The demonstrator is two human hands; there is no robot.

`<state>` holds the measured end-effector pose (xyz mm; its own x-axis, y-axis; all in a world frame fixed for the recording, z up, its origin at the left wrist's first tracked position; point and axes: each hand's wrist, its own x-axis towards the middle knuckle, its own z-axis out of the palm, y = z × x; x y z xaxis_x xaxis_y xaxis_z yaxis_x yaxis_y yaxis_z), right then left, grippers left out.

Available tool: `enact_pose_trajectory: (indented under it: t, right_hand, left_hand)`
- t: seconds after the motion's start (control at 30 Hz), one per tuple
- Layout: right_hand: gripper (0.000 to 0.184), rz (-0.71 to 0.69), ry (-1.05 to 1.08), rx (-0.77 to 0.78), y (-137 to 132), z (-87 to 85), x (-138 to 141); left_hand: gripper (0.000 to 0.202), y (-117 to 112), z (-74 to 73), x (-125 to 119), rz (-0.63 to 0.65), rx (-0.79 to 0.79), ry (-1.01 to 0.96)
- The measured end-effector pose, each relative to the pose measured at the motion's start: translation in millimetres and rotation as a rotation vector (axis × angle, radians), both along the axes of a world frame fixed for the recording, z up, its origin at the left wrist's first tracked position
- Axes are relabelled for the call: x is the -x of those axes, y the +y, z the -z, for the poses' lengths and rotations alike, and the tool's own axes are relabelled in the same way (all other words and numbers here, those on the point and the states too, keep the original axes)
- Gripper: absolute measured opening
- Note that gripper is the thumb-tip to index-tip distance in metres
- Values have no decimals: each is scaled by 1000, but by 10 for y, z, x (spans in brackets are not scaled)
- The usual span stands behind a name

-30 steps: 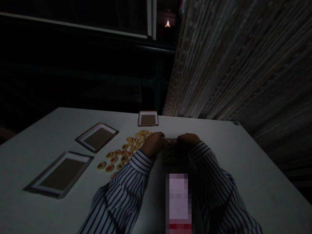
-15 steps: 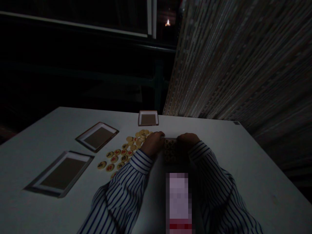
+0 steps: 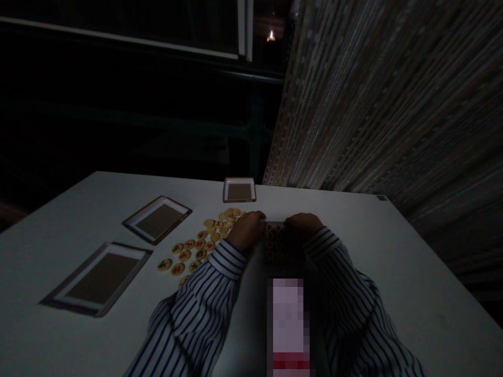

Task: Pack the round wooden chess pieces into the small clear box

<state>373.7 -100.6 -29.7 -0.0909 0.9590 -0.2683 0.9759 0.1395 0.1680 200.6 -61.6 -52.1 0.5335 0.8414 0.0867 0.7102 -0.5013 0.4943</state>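
Observation:
Wooden xiangqi pieces [image 3: 271, 242] stand in neat rows inside a shallow box [image 3: 275, 223] in front of me. My left hand [image 3: 247, 231] is closed at the box's left side, near its far corner. Its fingers are partly hidden. On the opposite side my right hand [image 3: 305, 228] is curled around the far right corner, mostly in shadow. Just left of my left hand lies a loose spread of round xiangqi pieces [image 3: 200, 244], some with red characters, some with black, others showing plain faces. My left forearm covers part of that spread.
Three shallow rectangular trays with brown bottoms lie on the white table [image 3: 393, 272]: a near left tray [image 3: 133, 262], a middle tray [image 3: 175, 202] and a far tray [image 3: 239, 180]. A strand curtain [image 3: 373, 94] hangs behind at the right. The light is dim.

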Motion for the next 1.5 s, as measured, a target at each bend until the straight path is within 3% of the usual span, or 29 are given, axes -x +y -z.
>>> enact_pose_trajectory:
  t: [0.2, 1.5]
  right_hand:
    - [30, -66, 31, -27, 22, -21, 58]
    - [30, -47, 19, -43, -7, -8, 151]
  left_hand:
    - [28, -4, 2, 9, 15, -20, -20]
    - [27, -7, -25, 25, -8, -12, -16]
